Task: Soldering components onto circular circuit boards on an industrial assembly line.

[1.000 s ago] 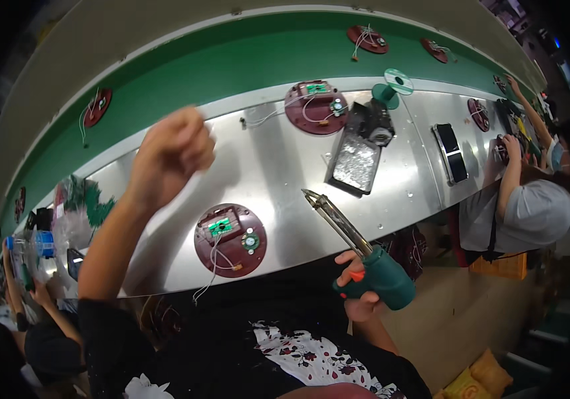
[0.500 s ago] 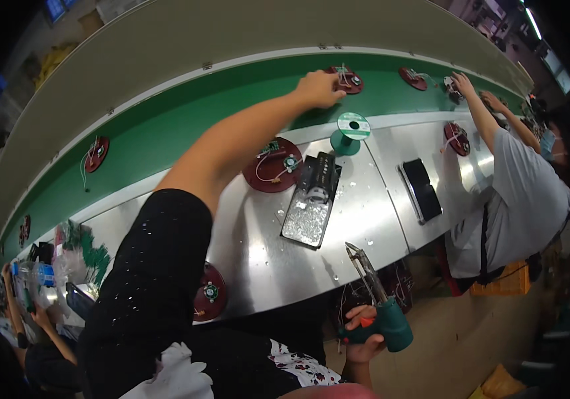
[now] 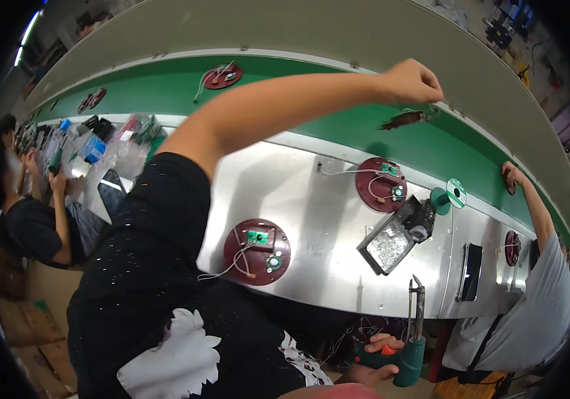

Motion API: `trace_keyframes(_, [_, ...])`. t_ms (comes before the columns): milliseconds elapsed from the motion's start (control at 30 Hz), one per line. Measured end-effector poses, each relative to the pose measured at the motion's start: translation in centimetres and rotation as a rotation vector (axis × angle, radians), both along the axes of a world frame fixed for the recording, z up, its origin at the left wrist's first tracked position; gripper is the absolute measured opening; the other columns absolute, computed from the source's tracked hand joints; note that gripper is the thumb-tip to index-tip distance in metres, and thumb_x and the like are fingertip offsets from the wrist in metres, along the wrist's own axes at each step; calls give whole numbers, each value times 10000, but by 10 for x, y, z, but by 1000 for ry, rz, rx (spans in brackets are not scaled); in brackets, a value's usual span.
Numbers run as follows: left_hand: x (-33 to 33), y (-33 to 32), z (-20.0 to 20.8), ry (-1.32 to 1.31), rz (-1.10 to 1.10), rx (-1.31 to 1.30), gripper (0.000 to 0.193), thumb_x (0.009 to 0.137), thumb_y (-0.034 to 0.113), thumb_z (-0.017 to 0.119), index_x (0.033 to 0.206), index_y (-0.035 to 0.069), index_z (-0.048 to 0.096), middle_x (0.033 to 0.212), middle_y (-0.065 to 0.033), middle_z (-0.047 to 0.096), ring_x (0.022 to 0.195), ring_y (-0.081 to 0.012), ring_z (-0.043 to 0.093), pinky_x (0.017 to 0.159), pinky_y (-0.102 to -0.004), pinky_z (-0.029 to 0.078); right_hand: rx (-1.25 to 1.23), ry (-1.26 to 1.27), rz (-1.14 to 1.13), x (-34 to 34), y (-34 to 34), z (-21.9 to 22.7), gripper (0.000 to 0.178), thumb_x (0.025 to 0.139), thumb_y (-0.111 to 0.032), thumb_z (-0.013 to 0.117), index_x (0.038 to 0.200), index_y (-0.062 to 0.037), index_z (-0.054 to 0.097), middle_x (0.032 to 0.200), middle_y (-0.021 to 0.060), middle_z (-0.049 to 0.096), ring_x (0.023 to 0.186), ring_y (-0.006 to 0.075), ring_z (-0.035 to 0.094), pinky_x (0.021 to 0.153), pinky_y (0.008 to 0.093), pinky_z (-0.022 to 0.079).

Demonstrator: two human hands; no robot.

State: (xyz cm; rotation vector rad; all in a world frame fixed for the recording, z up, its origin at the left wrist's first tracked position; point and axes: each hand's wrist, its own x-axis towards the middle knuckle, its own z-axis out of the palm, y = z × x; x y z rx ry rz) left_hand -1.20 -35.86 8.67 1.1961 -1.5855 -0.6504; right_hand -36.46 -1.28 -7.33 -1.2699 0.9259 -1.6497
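My left hand (image 3: 412, 83) reaches far out over the green belt, fingers pinched around the thin wires of a dark red disc (image 3: 406, 120). The disc hangs tilted below the fingers, somewhat blurred. Low at the right, my right hand (image 3: 379, 359) grips a green soldering gun (image 3: 412, 356) by its handle, its metal tip pointing up. Between the hands, a dark red disc with circuit boards and wires (image 3: 366, 183) lies on the metal table, and a similar disc (image 3: 235, 266) lies closer to me.
An open-topped black box of silvery bits (image 3: 389, 245) stands beside a green solder spool (image 3: 439, 201). A black phone (image 3: 471, 272) lies farther right. Another disc (image 3: 222, 76) rests on the green belt (image 3: 158, 94). Co-workers sit at both sides, one person's hand (image 3: 512, 174) touching a disc.
My left hand has lifted the disc off the belt by its wires. The view has swung left, so the table's things appear farther right. My right hand still holds the soldering gun.
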Motion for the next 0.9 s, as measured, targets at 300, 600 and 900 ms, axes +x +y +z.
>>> trace_keyframes(300, [131, 230, -23, -11, -61, 173, 92, 912, 95, 689, 964, 19, 695, 906, 0, 667, 842, -77, 588, 807, -251, 488, -141, -33, 243, 38, 7, 6, 678, 1001, -669, 472, 1136, -8, 545, 658, 50, 495, 666, 163, 508, 726, 322, 456])
trace_keyframes(600, [150, 368, -38, 100, 88, 369, 126, 921, 118, 708, 1000, 21, 698, 943, -21, 692, 886, -93, 627, 822, -268, 511, -111, -53, 405, 76, 19, 19, 664, 990, -632, 541, 1176, 5, 517, 751, 86, 530, 708, 179, 533, 723, 349, 498])
trace_keyframes(900, [49, 422, -51, 218, 161, -60, 181, 998, 183, 671, 990, 2, 683, 887, -52, 674, 810, -141, 641, 724, -268, 506, 65, -139, 348, 94, 17, 41, 452, 974, -262, 644, 1272, 29, 466, 920, 104, 514, 780, 192, 526, 665, 310, 500])
